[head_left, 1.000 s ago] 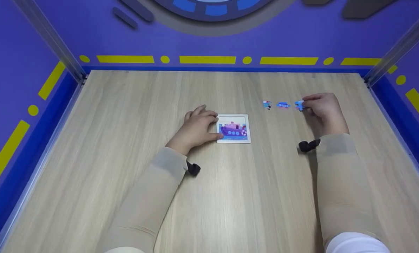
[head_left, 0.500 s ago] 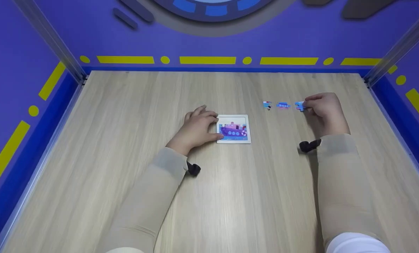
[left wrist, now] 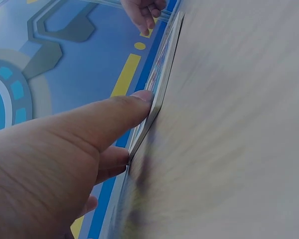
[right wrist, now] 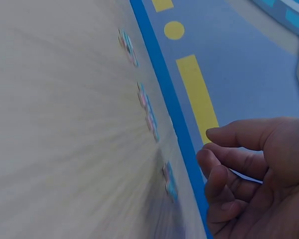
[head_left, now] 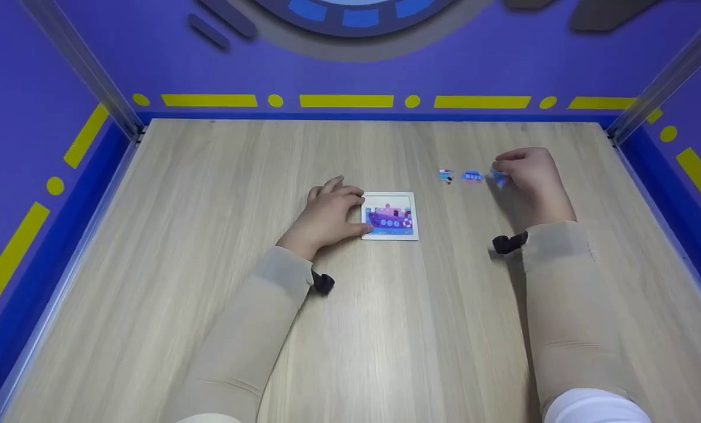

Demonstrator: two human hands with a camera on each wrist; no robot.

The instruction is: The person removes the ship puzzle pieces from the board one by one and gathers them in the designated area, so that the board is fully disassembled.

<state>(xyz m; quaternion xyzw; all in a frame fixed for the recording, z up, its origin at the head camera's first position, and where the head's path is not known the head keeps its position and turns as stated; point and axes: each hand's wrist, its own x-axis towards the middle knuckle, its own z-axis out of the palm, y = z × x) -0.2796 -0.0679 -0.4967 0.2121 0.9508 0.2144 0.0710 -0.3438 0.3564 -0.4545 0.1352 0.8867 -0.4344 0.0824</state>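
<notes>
Evidently, much of the picture has been filled: in the square, white-rimmed jigsaw tray [head_left: 392,238], laid flat near the middle of the pale wood-grain desk [head_left: 385,329], the lower part is covered by a purple-and-pink boat picture [head_left: 390,218]. What is left is judged to be the pale strip along the far side. Three pieces are seen outside the tray, in a row beyond it and to its right: a small blue-and-white jigsaw piece with red and dark marks [head_left: 446,175], an oblong blue-and-pink jigsaw piece [head_left: 472,175] and a knobbed light-blue jigsaw piece [head_left: 497,178]. By the left hand [head_left: 329,216] the tray is held at its left edge, the thumb laid over the near corner. Nothing is grasped by the right hand [head_left: 532,176]; its fingers are loosely bent beside the knobbed piece, apart from it in the right wrist view.
</notes>
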